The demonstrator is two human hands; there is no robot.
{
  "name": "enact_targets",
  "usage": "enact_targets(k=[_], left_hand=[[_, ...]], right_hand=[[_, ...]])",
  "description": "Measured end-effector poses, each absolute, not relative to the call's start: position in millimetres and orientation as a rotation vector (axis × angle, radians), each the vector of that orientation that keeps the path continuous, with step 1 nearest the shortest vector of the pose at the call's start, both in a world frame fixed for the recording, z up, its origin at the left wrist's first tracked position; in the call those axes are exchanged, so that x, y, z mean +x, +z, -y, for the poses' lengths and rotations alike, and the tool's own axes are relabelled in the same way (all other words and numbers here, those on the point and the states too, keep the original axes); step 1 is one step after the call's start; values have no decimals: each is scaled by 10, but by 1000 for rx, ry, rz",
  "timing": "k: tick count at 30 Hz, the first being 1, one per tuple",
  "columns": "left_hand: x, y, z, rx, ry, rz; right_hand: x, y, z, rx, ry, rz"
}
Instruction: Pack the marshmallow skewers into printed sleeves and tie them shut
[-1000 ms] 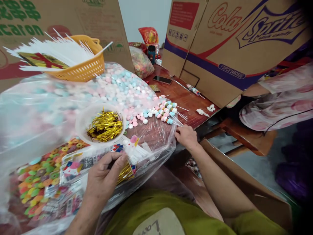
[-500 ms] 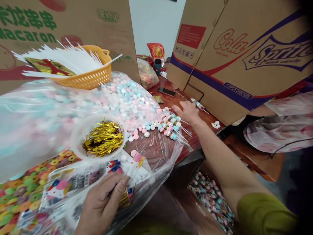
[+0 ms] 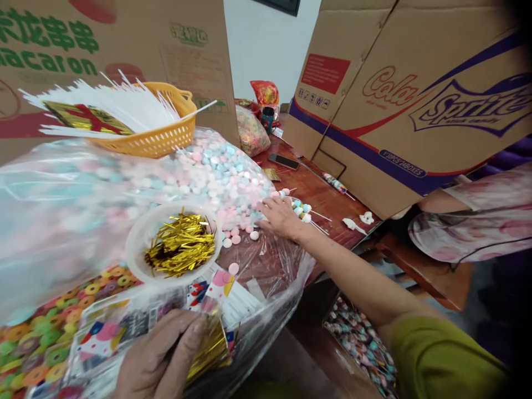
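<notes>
My right hand (image 3: 280, 218) lies palm down with fingers stretched over the near edge of a heap of pastel candies (image 3: 224, 172). Beside its wrist, candy skewers (image 3: 305, 210) on white sticks stick out, partly covered by the hand. My left hand (image 3: 162, 354) is closed in a pinch above printed clear bags (image 3: 100, 338); what sits between its fingertips I cannot make out. Close to those fingertips is a bundle of gold twist ties (image 3: 211, 343). More gold ties (image 3: 183, 244) fill a white bowl (image 3: 132, 244) just beyond.
An orange basket (image 3: 166, 147) of white sticks stands behind the heap. Ring candies (image 3: 45, 338) lie at left. Tall cartons (image 3: 390, 105) rise behind, with a phone (image 3: 283, 160) and a wrapped skewer (image 3: 336, 183) nearby. Another person's sleeve (image 3: 482, 221) shows at right; finished-looking skewers (image 3: 361, 343) fill a box below.
My right hand has moved left and nearer, from beyond the skewers onto the candies, with its fingers spread. My left hand has shifted slightly left and down, still pinched. The view has tilted a little.
</notes>
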State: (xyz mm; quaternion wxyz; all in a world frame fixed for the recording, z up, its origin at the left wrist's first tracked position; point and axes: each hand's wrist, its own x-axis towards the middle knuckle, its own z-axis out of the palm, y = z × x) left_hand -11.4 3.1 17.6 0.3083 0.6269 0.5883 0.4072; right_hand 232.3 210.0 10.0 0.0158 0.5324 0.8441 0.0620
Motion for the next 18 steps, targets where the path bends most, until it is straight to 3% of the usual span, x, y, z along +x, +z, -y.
enact_targets(k=[4, 10, 18], left_hand=[[-120, 198, -13, 1730, 1022, -1527], [-133, 51, 14, 1722, 1077, -1770], [-255, -47, -333, 2163, 1085, -1671]], right_hand=[[2396, 22, -2142, 1532, 224, -2689], [2604, -64, -2290, 1693, 300, -2692], [3609, 40, -2165, 1992, 299, -2639]])
